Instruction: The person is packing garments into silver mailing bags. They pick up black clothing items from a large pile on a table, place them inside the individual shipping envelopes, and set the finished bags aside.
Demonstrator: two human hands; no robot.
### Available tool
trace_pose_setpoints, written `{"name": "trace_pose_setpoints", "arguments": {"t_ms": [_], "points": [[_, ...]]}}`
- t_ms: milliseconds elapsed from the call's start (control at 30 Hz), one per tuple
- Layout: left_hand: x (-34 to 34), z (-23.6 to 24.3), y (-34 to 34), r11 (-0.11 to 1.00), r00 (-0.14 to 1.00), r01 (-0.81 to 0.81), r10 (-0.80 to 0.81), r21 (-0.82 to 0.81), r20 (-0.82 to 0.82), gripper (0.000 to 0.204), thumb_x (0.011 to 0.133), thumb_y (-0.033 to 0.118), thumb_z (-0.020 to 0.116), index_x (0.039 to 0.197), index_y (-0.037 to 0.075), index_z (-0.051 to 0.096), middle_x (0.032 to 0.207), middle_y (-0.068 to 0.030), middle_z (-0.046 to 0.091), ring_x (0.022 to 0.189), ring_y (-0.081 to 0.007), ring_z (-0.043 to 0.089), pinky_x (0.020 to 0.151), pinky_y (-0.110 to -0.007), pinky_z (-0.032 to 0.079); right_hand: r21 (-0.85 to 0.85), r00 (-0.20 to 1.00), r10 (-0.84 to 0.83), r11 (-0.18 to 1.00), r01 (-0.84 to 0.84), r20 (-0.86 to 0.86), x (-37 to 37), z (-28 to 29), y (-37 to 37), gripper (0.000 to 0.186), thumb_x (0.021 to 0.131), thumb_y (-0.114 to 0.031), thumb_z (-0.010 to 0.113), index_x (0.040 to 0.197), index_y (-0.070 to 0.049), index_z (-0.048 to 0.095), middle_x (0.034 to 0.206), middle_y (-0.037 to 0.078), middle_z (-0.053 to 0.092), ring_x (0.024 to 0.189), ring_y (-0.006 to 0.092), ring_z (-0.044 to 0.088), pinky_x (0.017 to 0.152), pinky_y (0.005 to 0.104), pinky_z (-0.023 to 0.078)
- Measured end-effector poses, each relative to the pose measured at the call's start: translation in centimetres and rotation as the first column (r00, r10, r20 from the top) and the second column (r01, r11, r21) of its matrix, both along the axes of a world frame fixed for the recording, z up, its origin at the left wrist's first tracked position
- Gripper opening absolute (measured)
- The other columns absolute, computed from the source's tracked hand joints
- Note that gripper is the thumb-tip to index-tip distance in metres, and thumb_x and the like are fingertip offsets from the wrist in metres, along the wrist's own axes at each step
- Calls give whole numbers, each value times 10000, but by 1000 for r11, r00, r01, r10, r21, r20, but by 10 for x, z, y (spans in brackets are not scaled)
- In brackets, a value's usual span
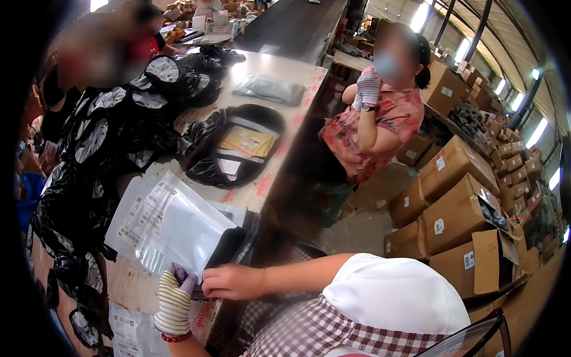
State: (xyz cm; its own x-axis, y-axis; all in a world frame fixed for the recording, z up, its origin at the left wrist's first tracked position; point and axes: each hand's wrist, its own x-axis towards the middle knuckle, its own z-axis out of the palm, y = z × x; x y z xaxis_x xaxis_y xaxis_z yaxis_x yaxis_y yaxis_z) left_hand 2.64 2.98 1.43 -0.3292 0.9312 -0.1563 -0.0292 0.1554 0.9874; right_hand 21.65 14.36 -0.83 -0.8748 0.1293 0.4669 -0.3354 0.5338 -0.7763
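Note:
My left hand (173,299), in a striped knit glove with purple fingertips, pinches the near edge of a clear plastic bag (184,217). Bare and with curled fingers, my right hand (232,281) grips the same edge just beside it. White printed panels with barcodes show on the bag, and black material (229,249) lies at its right end. Beyond the bag rests a rounded black fabric item (262,122) with yellow cards (248,143) and a white label (229,168) on it. Another printed clear bag (134,333) lies by my left wrist.
Black fabric items with pale oval openings (104,140) are heaped along the table's left. A filled clear bag (269,89) lies at the far end of the table (309,77). Across the table's right edge stands a person (375,119); cardboard boxes (458,220) are stacked behind.

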Motion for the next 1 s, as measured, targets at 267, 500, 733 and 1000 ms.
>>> {"name": "trace_pose_setpoints", "arguments": {"t_ms": [267, 500, 733, 1000], "points": [[-1, 30, -8, 990, 983, -89, 104, -105, 149, 227, 906, -67, 631, 880, 65, 448, 822, -33, 516, 654, -157, 639, 518, -327, 613, 318, 997, 19, 947, -44, 81, 18, 5, 9, 80, 999, -176, 659, 1005, -107, 618, 974, 91, 577, 863, 322, 576, 801, 438, 469], [-21, -1, -13, 999, 971, -36, 28, -30, -237, 144, 880, -21, 673, 904, 34, 541, 740, -7, 555, 619, -129, 620, 549, -274, 528, 220, 636, -311, 950, 221, 706, 170, 10, 116, 105, 942, -154, 685, 1000, -69, 706, 974, 113, 686, 852, 282, 682, 747, 413, 541], [-6, 27, -17, 978, 940, -185, 148, -95, -307, 223, 830, -45, 688, 1013, 34, 587, 840, -25, 598, 631, -114, 622, 512, -266, 493, 835, -11, -876, 457, 307, 483, 239, 17, 126, 292, 865, -239, 764, 1082, -47, 731, 1107, 196, 723, 1050, 373, 730, 947, 518, 569], [6, 45, -4, 947, 590, 155, 138, 280, -796, 365, 710, -88, 648, 1031, 81, 686, 1343, -120, 636, 1370, -409, 523, 1163, -530, 400, 551, 468, -655, 92, 829, -594, 149, 175, 86, 170, 773, -110, 900, 864, -110, 756, 1631, 216, 458, 1611, 462, 169, 1285, 601, 121]]}}
